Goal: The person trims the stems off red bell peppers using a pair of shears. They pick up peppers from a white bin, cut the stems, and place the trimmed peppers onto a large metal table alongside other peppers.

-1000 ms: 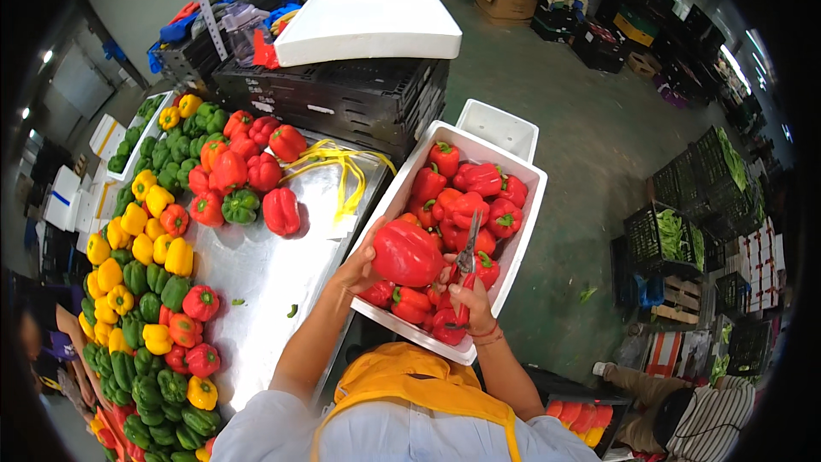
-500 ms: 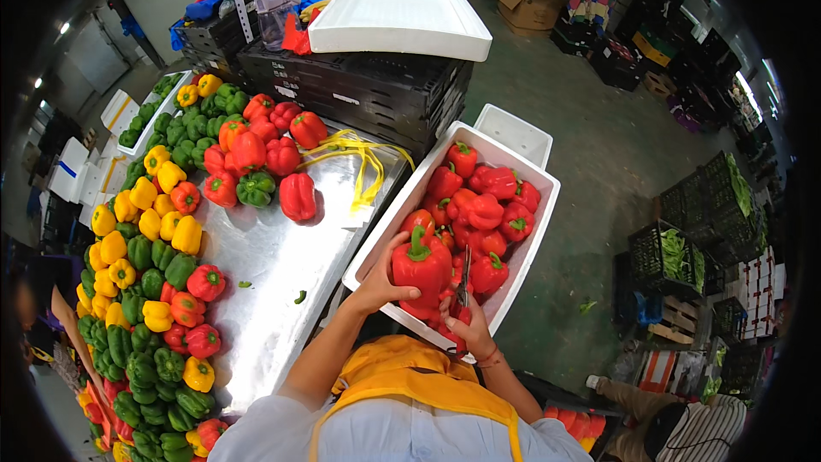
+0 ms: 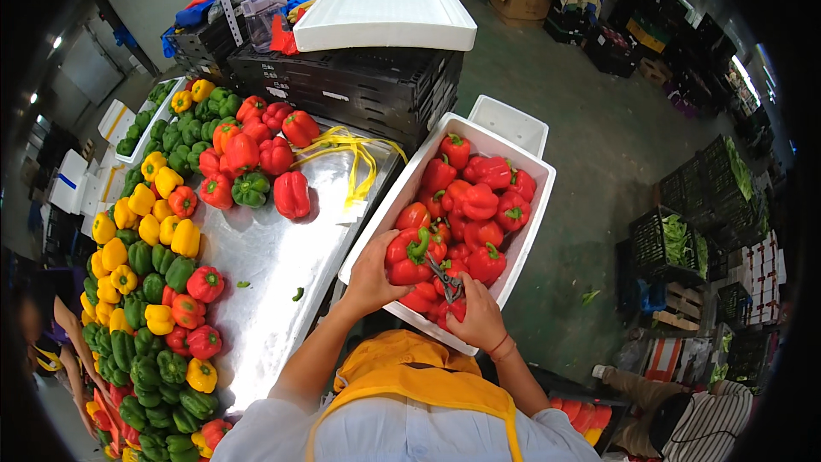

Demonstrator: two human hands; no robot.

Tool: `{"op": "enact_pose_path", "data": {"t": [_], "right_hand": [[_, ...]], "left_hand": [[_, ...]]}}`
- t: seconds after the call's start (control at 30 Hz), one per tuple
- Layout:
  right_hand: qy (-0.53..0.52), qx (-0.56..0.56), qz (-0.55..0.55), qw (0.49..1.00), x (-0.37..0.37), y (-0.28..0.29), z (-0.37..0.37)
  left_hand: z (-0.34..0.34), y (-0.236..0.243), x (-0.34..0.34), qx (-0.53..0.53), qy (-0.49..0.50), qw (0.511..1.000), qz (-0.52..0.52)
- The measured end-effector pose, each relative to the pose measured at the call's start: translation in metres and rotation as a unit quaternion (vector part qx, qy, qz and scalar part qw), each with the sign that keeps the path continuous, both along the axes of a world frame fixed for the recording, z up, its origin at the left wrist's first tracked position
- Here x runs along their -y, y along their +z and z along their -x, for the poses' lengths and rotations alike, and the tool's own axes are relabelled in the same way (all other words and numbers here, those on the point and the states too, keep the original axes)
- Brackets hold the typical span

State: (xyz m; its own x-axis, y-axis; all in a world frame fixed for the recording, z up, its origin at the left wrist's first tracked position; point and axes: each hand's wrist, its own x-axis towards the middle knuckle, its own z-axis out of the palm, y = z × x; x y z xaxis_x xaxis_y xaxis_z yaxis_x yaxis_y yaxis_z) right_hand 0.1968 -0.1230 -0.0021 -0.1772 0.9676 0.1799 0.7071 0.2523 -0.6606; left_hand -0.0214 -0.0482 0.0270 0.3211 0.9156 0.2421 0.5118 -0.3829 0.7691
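Observation:
My left hand (image 3: 373,270) is wrapped round a red bell pepper (image 3: 405,262) above the near end of a white foam box (image 3: 547,197). The pepper is tilted, its thick green stem towards my right. My right hand (image 3: 481,315) grips small dark pruning shears (image 3: 448,282); their blades point up and left, close beside the stem. I cannot tell whether the blades touch it. Under both hands the box is filled with several red bell peppers (image 3: 479,202), some with green stems showing.
Left of me a metal table (image 3: 256,274) bears heaps of green, yellow and red peppers (image 3: 175,274) and yellow straps (image 3: 363,167). A white foam lid (image 3: 389,13) lies on black crates (image 3: 342,90) at the back. Two other people are at the lower left and lower right.
The held pepper has tipped and moved slightly left and down, its stem swinging right. My right hand has risen, bringing the shears from upright to slanting toward the stem. The view has shifted slightly.

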Motion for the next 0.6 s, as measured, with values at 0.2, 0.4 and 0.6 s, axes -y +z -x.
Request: {"op": "enact_pose_path", "data": {"t": [0.2,0.4,0.6], "right_hand": [[0.005,0.009,0.016,1.000,0.001,-0.003,-0.001],[0.002,0.003,0.011,1.000,-0.002,-0.008,0.001],[0.003,0.006,0.007,1.000,-0.006,-0.014,0.005]], "left_hand": [[-0.005,0.003,-0.001,-0.045,-0.003,0.999,-0.008],[-0.007,0.004,-0.002,-0.077,-0.003,0.997,-0.029],[-0.011,-0.004,-0.004,-0.087,-0.005,0.996,-0.030]]}}
